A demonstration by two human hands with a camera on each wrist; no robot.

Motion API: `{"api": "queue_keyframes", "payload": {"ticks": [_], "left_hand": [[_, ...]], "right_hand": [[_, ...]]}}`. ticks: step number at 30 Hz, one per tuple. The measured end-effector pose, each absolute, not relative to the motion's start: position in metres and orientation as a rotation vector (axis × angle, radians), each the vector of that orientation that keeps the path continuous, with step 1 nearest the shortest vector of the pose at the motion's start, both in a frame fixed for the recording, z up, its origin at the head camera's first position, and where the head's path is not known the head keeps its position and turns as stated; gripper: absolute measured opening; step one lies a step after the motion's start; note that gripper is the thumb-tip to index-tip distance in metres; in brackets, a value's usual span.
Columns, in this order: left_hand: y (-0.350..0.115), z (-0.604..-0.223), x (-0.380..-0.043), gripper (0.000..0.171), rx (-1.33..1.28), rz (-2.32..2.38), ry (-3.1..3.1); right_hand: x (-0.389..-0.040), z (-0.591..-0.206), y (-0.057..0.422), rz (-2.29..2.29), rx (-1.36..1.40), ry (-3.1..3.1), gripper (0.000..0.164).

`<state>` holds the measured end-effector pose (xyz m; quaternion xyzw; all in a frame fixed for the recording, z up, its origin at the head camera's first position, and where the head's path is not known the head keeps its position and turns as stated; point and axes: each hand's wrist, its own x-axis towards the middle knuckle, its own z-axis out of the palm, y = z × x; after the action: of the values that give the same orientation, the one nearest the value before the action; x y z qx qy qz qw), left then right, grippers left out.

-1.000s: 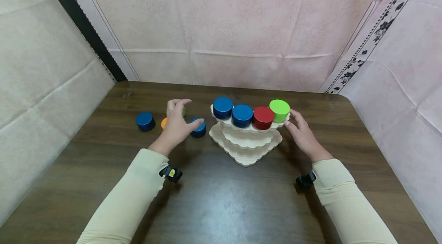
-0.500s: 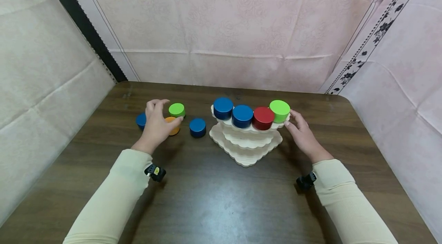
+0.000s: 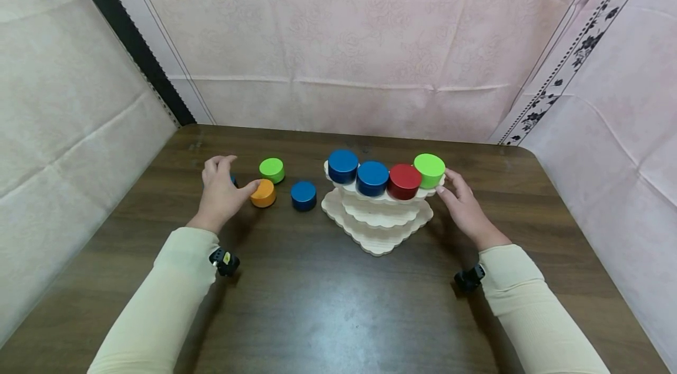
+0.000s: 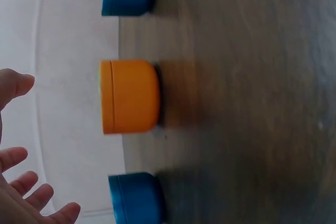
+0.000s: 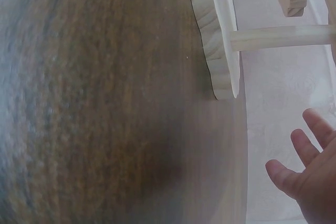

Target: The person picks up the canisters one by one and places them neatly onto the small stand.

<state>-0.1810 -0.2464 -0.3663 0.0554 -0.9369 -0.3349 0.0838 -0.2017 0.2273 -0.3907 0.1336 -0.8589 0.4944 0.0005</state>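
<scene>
The left hand has its fingers and thumb spread wide, with nothing held. The gap between them faces a blue pot, mostly hidden behind the hand from above. The thumb is close to an orange pot.

The right hand is at the right corner of the top step of a pale wooden stand. Its thumb and first finger are at that corner, one on each side; I cannot tell if they pinch it. Three other fingers are spread and hold nothing.

All the loose pots are on the far left part of the desk. A green pot is just behind the orange one, nearer the far edge. Another blue one is between the orange pot and the stand. The stand is right of the middle, with its pointed front toward the near edge. On its top step, left to right, are two blue pots, a red one and a bright green one.
</scene>
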Motion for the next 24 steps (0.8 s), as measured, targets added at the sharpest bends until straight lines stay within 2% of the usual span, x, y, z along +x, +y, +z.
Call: {"api": "queue_keyframes", "payload": {"ticks": [24], "left_hand": [[-0.289,-0.393,-0.184,0.095,0.436,-1.145,-2.745]], "right_hand": [[-0.202,-0.391,0.228,1.585,0.436,-2.689,0.055]]}}
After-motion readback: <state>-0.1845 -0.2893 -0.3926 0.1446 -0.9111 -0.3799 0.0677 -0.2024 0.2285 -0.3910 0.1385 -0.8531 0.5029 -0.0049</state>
